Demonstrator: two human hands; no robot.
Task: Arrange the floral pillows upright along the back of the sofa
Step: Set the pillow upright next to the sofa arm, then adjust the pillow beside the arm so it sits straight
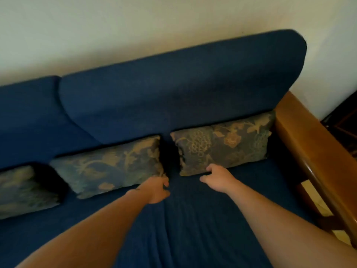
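Note:
Three floral pillows lean against the blue sofa back (173,89). The right pillow (226,146) stands by the wooden armrest, the middle pillow (108,167) beside it with a gap between, and the left pillow (23,190) is cut off by the frame edge. My left hand (157,188) pinches the middle pillow's lower right corner. My right hand (216,176) touches the right pillow's bottom edge near its left corner, fingers spread, not clearly gripping.
The blue seat cushion (193,229) stretches in front of the pillows. A wooden armrest (309,151) bounds the sofa on the right, with floor (316,202) beyond it. A cream wall (135,26) rises behind the sofa.

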